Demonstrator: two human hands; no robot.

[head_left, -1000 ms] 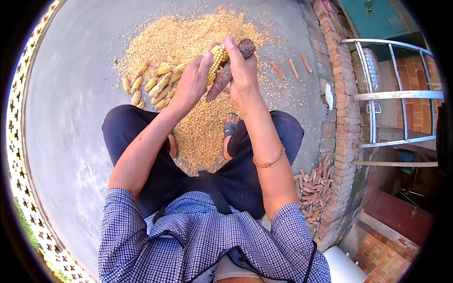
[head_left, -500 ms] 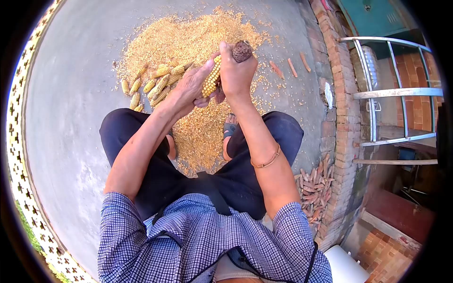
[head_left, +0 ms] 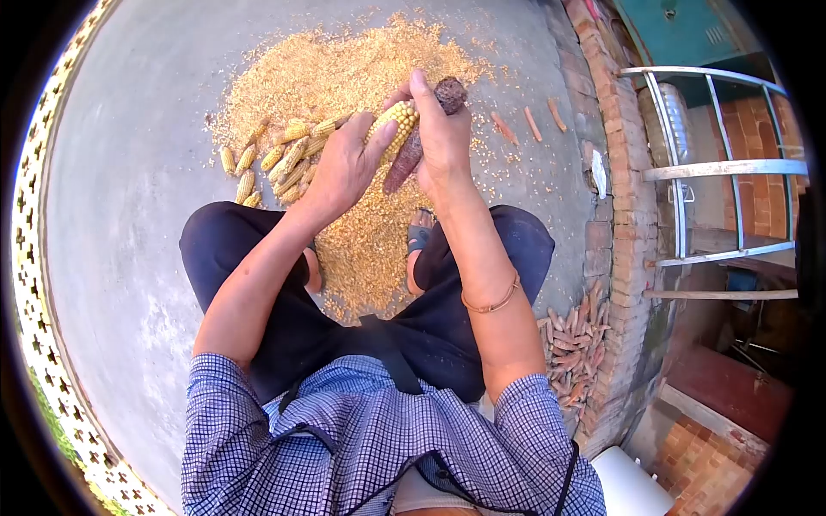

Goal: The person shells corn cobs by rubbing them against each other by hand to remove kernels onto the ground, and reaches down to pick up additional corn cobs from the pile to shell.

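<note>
My left hand (head_left: pixel 348 163) is wrapped round a yellow corn ear (head_left: pixel 397 126), its thumb along the kernels. A dark reddish-brown cob (head_left: pixel 404 163) is gripped in my right hand (head_left: pixel 443 142), its rough end sticking out past the thumb. Ear and cob lie side by side, touching, tilted up to the right. Under both hands loose yellow kernels (head_left: pixel 366 249) cover the floor between my feet. Several whole corn ears (head_left: pixel 291 159) lie left of my left hand.
Three bare cobs (head_left: pixel 533 123) lie on the concrete floor at right. A heap of cobs (head_left: pixel 575 344) rests against the low brick edging (head_left: pixel 632 198). Beyond it stand a metal railing (head_left: pixel 736 172) and a white container (head_left: pixel 628 486). A patterned wall (head_left: pixel 43 344) curves along the left.
Both hands closed together round the ear and cob, lowering slightly, then parted a little. The cob's lower end shows again, and the left hand has turned on the ear.
</note>
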